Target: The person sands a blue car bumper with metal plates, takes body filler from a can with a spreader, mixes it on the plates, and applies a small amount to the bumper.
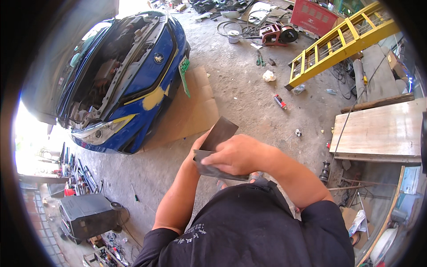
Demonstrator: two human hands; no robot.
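In front of my body, both hands hold a bent sheet of dark sandpaper, its upper part brown-black and its lower flap grey. My right hand is closed over the sheet, its fingers pressed along the lower flap. My left hand grips the sheet from the left side, mostly hidden behind it. Ahead and to the left stands a blue car with its hood raised. A yellowish filler patch marks its front bumper, near the headlight.
Brown cardboard lies under the car's front. A yellow ladder leans in at the far right, beyond a spray can on the concrete floor. A wooden board is at right, a dark wheeled machine at lower left.
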